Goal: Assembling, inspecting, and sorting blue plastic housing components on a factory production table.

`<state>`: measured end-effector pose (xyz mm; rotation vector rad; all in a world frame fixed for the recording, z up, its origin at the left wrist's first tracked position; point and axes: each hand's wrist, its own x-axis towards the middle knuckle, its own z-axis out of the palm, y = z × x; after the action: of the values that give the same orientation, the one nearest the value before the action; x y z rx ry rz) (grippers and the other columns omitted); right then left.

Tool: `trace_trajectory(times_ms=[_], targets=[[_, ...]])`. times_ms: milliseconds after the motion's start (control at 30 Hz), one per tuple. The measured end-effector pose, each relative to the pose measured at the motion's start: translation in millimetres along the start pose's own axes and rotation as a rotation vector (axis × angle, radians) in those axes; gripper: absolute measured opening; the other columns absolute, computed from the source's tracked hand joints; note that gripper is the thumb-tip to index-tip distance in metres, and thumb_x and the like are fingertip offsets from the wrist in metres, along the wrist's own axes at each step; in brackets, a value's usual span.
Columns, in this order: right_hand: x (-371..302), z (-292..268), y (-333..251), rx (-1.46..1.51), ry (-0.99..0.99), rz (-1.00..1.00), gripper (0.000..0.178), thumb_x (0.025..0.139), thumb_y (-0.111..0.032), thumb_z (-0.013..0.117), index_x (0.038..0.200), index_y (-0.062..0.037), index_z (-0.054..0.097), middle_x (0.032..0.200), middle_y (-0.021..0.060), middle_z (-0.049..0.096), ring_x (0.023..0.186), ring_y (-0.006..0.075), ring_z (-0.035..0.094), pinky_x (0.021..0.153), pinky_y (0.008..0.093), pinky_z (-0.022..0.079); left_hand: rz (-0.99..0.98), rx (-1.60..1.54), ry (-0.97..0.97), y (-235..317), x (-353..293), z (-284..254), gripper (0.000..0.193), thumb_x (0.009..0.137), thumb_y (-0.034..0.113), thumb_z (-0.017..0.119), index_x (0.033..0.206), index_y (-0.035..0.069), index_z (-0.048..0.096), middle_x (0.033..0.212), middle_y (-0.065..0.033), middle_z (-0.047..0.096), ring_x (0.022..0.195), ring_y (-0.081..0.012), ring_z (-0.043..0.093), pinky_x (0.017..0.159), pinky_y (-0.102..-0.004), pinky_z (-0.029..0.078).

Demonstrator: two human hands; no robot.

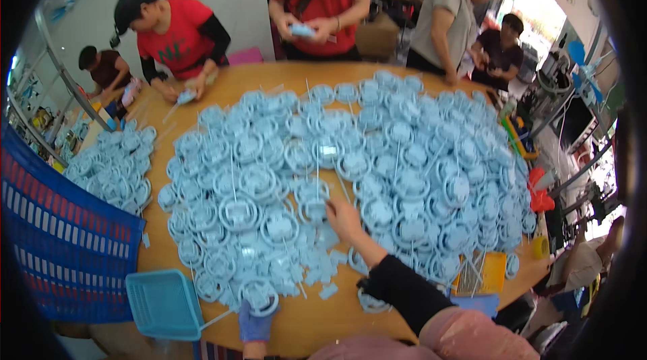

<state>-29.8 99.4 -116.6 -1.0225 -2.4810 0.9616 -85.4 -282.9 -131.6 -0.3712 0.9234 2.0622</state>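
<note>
My left hand [255,325], in a bluish-purple glove, holds a light blue ring-shaped plastic part [259,307] at the table's near edge. Its fingers are partly hidden under the part. My right hand [345,221], bare below a black sleeve, reaches over the middle of the table. Its fingertips close on the edge of another light blue ring-shaped part [313,210] lying among the pile. Many similar parts [411,228] heap up on both sides, some with thin white sticks. Small flat light blue pieces [322,267] lie loose between my hands.
A light blue basket [164,306] and a large blue crate [67,238] stand at the left. A yellow tray [494,272] lies at the right near edge of the wooden table [296,333]. Two people in red [182,36] handle parts across the table; others are further back.
</note>
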Motion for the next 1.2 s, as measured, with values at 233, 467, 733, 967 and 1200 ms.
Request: trace_trajectory(times_ms=[233, 467, 733, 967, 1200], targets=[[-33.2, 26.7, 14.6, -0.264, 0.0, 0.054, 0.058, 0.075, -0.015, 0.071, 0.126, -0.0043, 0.046, 0.111, 0.0196, 0.057, 0.104, 0.0393, 0.055, 0.089, 0.0446, 0.047, 0.036, 0.0, -0.109, 15.0, -5.8, 34.6, 0.058, 0.082, 0.017, 0.066, 0.134, 0.005, 0.043, 0.121, -0.0166, 0.057, 0.103, -0.0336, 0.061, 0.082, -0.0555, 0.055], [-35.7, 31.3, 13.2, -0.058, 0.022, 0.278, 0.045, 0.073, -0.022, 0.075, 0.11, -0.0022, 0.058, 0.112, 0.0203, 0.058, 0.107, 0.0377, 0.057, 0.088, 0.0453, 0.047, 0.079, 0.147, -0.215, 11.0, 14.8, 61.9, 0.055, 0.086, 0.021, 0.065, 0.133, 0.001, 0.044, 0.13, -0.0167, 0.054, 0.116, -0.0337, 0.055, 0.096, -0.0564, 0.048], [-48.9, 26.6, 17.0, 0.27, -0.15, 0.251, 0.021, 0.075, -0.017, 0.074, 0.084, -0.0033, 0.06, 0.075, 0.0046, 0.062, 0.07, 0.0151, 0.058, 0.063, 0.0294, 0.048, 0.002, -0.061, -0.212, -6.6, 15.1, 60.0, 0.055, 0.087, 0.02, 0.062, 0.135, 0.003, 0.042, 0.131, -0.0154, 0.053, 0.121, -0.0345, 0.051, 0.095, -0.0611, 0.045], [-115.2, -42.1, -60.7, 1.139, -0.311, 0.442, 0.005, 0.087, -0.01, 0.066, 0.089, -0.0077, 0.062, 0.076, -0.0013, 0.059, 0.068, 0.0084, 0.055, 0.063, 0.0251, 0.047, 0.027, 0.397, -0.304, -3.9, 32.4, 129.1, 0.054, 0.085, 0.008, 0.062, 0.135, 0.003, 0.042, 0.124, -0.0126, 0.055, 0.109, -0.0241, 0.058, 0.086, -0.0398, 0.054], [-125.0, -34.6, -56.3, 1.106, -0.162, 0.358, 0.011, 0.087, -0.012, 0.069, 0.09, -0.0045, 0.061, 0.079, 0.0004, 0.06, 0.067, 0.0084, 0.055, 0.061, 0.0231, 0.047, 0.035, 0.703, -0.377, -12.3, 42.0, 162.8, 0.061, 0.082, 0.008, 0.071, 0.136, 0.005, 0.042, 0.12, -0.008, 0.056, 0.103, -0.0172, 0.058, 0.086, -0.0302, 0.051]])
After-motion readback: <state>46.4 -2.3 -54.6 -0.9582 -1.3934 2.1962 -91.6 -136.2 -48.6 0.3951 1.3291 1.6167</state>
